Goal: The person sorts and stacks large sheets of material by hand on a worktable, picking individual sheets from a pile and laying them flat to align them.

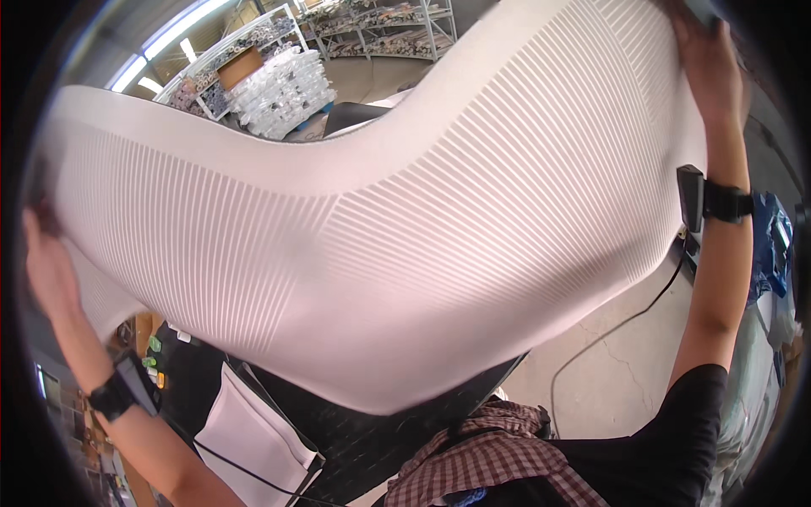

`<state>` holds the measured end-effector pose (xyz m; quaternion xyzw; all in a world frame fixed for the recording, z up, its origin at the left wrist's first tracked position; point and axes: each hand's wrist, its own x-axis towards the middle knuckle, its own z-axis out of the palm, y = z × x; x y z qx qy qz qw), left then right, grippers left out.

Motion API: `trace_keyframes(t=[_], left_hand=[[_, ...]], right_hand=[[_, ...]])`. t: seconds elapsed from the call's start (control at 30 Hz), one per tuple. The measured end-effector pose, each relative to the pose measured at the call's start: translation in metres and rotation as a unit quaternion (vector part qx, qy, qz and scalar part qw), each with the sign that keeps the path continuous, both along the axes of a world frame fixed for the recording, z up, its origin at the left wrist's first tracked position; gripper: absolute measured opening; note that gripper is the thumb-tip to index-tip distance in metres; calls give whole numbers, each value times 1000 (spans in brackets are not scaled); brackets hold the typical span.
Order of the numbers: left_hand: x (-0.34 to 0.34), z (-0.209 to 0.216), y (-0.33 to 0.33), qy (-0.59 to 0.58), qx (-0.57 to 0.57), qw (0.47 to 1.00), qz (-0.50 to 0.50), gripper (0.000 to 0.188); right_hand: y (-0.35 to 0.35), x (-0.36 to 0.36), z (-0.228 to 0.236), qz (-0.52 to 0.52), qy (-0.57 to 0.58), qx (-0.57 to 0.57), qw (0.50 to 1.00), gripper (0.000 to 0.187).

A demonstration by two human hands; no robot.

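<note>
A large, flexible pale pink sheet (405, 203) with fine parallel stripes is stretched up in front of me between my raised hands. Its upper border sags into a dip in the middle, and the lower part bulges toward me. My left hand (52, 269) is closed at its left end; the fingertips there are dark and blurred. High at the right edge, my right hand (712, 72) grips the sheet, fingers partly hidden at the rim. Below it, a folded piece of similar pale sheet (253, 435) lies on a black table (363, 460).
Small green and yellow items (152, 363) lie on the table's left. A black cable (608, 328) runs over the concrete floor (621, 376) at right. Behind stand shelves of rolls (380, 21) and a clear-wrapped stack (283, 93). A blue plastic bag (769, 249) is at far right.
</note>
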<state>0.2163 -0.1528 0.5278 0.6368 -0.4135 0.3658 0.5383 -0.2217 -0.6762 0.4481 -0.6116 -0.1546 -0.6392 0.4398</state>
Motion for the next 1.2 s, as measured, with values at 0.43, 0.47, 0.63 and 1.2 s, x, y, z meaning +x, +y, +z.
trace_keyframes(t=[0.43, 0.47, 0.63, 1.2], left_hand=[[60, -293, -202, 319, 296, 899, 51, 60], [78, -329, -181, 342, 301, 889, 47, 68], [-72, -471, -166, 484, 346, 802, -44, 62], [-313, -545, -55, 861, 22, 507, 17, 26]], right_hand=[[-159, 211, -308, 98, 326, 360, 868, 68], [-129, 235, -329, 98, 352, 391, 845, 70], [-182, 140, -449, -347, 615, -2, 708, 64], [-217, 83, -461, -333, 586, 284, 682, 40]])
